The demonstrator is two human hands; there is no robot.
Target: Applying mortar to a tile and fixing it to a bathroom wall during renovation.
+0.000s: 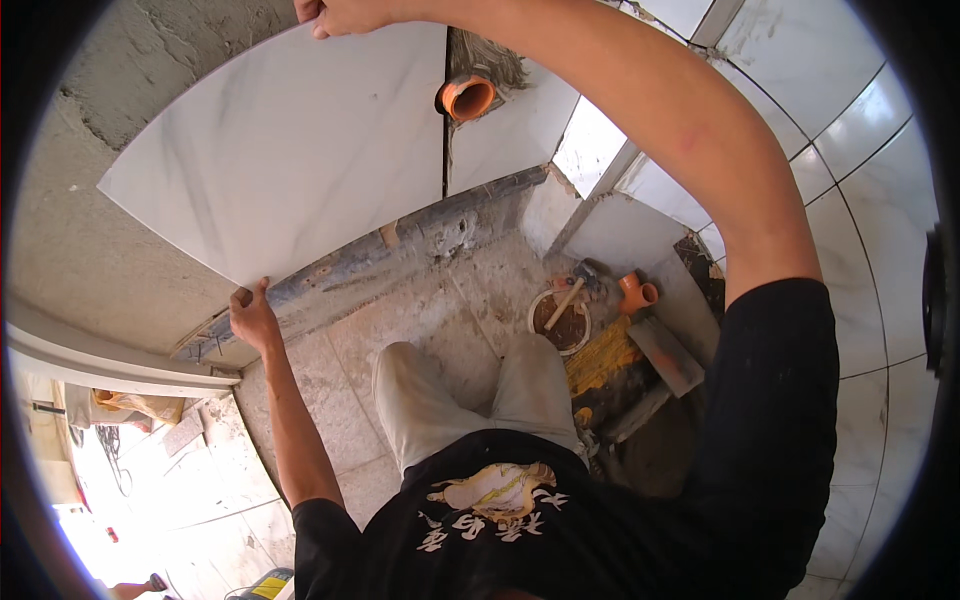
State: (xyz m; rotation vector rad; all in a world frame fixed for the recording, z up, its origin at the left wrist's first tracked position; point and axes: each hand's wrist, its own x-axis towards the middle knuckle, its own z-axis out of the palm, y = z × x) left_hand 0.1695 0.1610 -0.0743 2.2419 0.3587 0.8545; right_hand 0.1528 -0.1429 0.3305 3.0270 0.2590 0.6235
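Observation:
A large white marbled tile (280, 150) stands against the bare cement wall (130, 215), spanned between my two hands. My left hand (255, 315) pinches its lower left corner, thumb and fingers on the edge. Up at the top edge, my right hand (345, 15) has its fingers curled over the tile; the picture's rim cuts part of this hand off. Beside the tile's right edge an orange pipe end (468, 98) sticks out of the wall, with a narrow dark gap along that edge. Below the tile runs a dark, dirty ledge (410, 245).
On the floor right of my knees, a hammer (565, 303) lies across a round bucket (587, 338). An orange pipe fitting (637, 292) and a grey slab (665, 355) are near it. Tiled wall (850, 200) rises at right. Part of another person (140, 588) shows at lower left.

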